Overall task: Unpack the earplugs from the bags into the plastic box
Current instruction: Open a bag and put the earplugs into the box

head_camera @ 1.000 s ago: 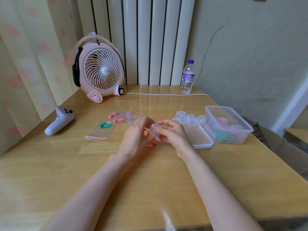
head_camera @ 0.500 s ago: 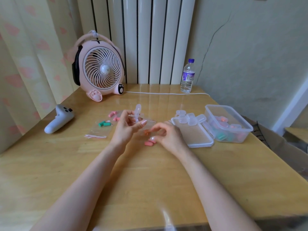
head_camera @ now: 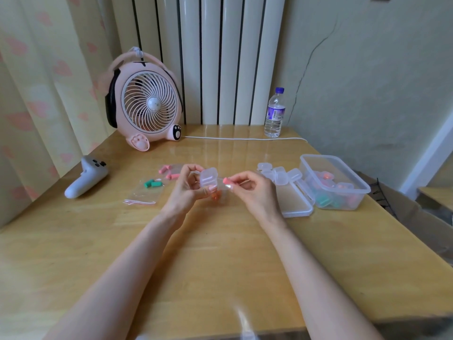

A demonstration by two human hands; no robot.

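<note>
Head view: a small clear case (head_camera: 208, 179) is gripped in the curled fingers of the left hand (head_camera: 188, 190) above the middle of the table (head_camera: 220, 253). A pink earplug (head_camera: 226, 180) is pinched between thumb and forefinger of the right hand (head_camera: 255, 192), just beside the case. An orange earplug (head_camera: 214, 197) is seen just below the case. A bag of green earplugs (head_camera: 144, 192) and a bag of pink earplugs (head_camera: 171, 171) are laid toward the left edge. The plastic box (head_camera: 350, 201), partly filled, is set near the right edge. Its lid (head_camera: 294, 204) is laid alongside, with empty cases (head_camera: 280, 175) piled at the lid's far end.
</note>
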